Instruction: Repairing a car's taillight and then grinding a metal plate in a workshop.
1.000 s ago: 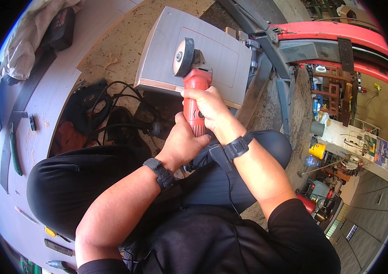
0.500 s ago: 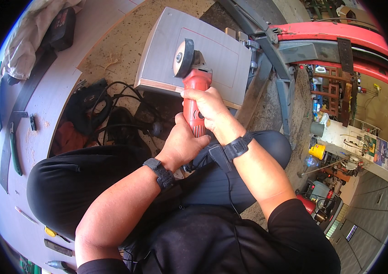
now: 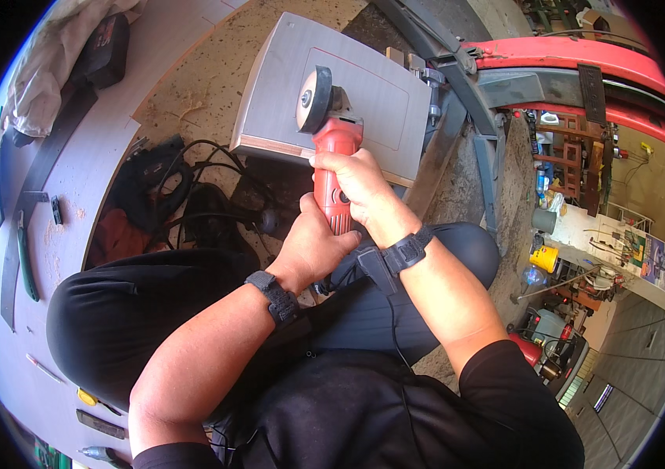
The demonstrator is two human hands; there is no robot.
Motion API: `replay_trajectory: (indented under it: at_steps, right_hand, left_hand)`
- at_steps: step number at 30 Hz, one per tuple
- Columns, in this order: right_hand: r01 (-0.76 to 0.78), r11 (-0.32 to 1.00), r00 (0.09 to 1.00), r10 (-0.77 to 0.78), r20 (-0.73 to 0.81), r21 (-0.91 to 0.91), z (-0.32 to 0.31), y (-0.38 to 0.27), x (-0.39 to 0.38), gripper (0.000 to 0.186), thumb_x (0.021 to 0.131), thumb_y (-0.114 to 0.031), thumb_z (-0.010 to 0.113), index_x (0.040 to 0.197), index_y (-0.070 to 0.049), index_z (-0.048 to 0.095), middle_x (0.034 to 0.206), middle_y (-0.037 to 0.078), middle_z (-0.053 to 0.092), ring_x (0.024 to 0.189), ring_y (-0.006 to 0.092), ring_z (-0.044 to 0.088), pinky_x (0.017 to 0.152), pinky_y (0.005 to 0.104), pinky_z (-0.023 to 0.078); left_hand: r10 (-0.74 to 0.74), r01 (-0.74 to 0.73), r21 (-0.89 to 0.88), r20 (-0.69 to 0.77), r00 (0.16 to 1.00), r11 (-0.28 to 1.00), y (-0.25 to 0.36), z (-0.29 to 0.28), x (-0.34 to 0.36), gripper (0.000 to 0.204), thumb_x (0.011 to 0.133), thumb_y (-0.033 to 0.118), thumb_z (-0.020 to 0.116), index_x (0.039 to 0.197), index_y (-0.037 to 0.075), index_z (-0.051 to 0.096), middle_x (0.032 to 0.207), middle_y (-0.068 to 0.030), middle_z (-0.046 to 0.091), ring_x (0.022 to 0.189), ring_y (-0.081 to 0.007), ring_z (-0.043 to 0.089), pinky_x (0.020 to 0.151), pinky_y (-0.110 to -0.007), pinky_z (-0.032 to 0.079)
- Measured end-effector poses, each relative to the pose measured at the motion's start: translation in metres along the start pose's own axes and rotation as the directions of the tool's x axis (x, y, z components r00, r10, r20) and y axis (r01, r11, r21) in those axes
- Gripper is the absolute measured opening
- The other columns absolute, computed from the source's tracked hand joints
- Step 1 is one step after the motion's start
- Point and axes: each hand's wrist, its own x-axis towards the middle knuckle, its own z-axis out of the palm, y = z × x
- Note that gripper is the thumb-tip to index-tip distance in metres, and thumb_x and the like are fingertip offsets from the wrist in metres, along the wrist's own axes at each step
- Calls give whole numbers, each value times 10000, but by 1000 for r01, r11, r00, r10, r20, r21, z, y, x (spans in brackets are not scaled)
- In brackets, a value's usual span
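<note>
Both of my hands are wrapped round a red angle grinder [image 3: 338, 139], its body upright in the picture with the head pointing away from me. At its far end a round sanding disc [image 3: 315, 100] is turned edge-on, its pale face to the left. My left hand [image 3: 310, 241] grips the lower end of the body. Higher up, my right hand [image 3: 356, 184] closes round the middle, thumb across the front. Behind the disc lies a grey-faced board [image 3: 379, 102] with a thin rectangular line drawn on it; whether the disc touches it I cannot tell.
A black jigsaw-like tool [image 3: 152, 176] and cables lie beyond my left knee. On the grey sheet to the left are a metal square [image 3: 16, 258], a green-handled tool [image 3: 26, 258] and a black case [image 3: 105, 51]. Grey steel legs [image 3: 485, 156] and a red beam [image 3: 567, 53] stand right.
</note>
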Motion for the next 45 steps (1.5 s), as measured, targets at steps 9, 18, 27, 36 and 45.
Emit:
replay_trajectory:
  at_steps: [9, 18, 27, 36, 45]
  right_hand:
    - [-2, 1000, 1000, 1, -14, -6, 1, -1, 0, 289, 774, -184, 785, 957, -31, 622, 771, 69, 642, 654, 171, 637, 612, 319, 547]
    - [-14, 1000, 1000, 14, 1, 11, 0, -1, 1, 292, 776, -188, 790, 959, -29, 628, 774, 67, 643, 653, 167, 634, 611, 315, 542]
    - [-1, 1000, 1000, 1, -8, -5, 0, -1, 2, 285, 783, -178, 786, 969, -31, 627, 780, 64, 644, 660, 164, 638, 616, 314, 547]
    - [-9, 1000, 1000, 9, -6, 11, 1, -2, 2, 268, 790, -175, 774, 962, -31, 629, 775, 64, 647, 655, 162, 639, 608, 310, 543]
    - [-27, 1000, 999, 27, -22, 5, 2, -4, 4, 255, 805, -171, 761, 966, -28, 626, 777, 76, 657, 646, 167, 645, 604, 309, 546]
  left_hand:
    - [4, -4, -9, 0, 1000, 1000, -1, 0, 1, 714, 768, 207, 804, 1235, -98, 359, 1066, -291, 643, 992, -380, 682, 875, -404, 543]
    - [5, -5, -13, -1, 1000, 1000, -1, 0, 2, 721, 768, 208, 806, 1242, -100, 357, 1063, -290, 646, 985, -381, 684, 872, -401, 545]
    - [15, -16, -7, -7, 1000, 1000, -3, 1, 3, 731, 763, 200, 794, 1258, -106, 351, 1068, -292, 647, 990, -384, 684, 877, -401, 545]
    - [5, -5, -17, 2, 1000, 1000, -1, -2, 3, 733, 760, 204, 793, 1258, -104, 352, 1073, -295, 645, 997, -387, 683, 885, -404, 541]
    - [-2, 2, -8, 2, 1000, 1000, 1, -4, 5, 720, 757, 205, 798, 1242, -100, 363, 1083, -295, 643, 1009, -392, 677, 891, -409, 537]
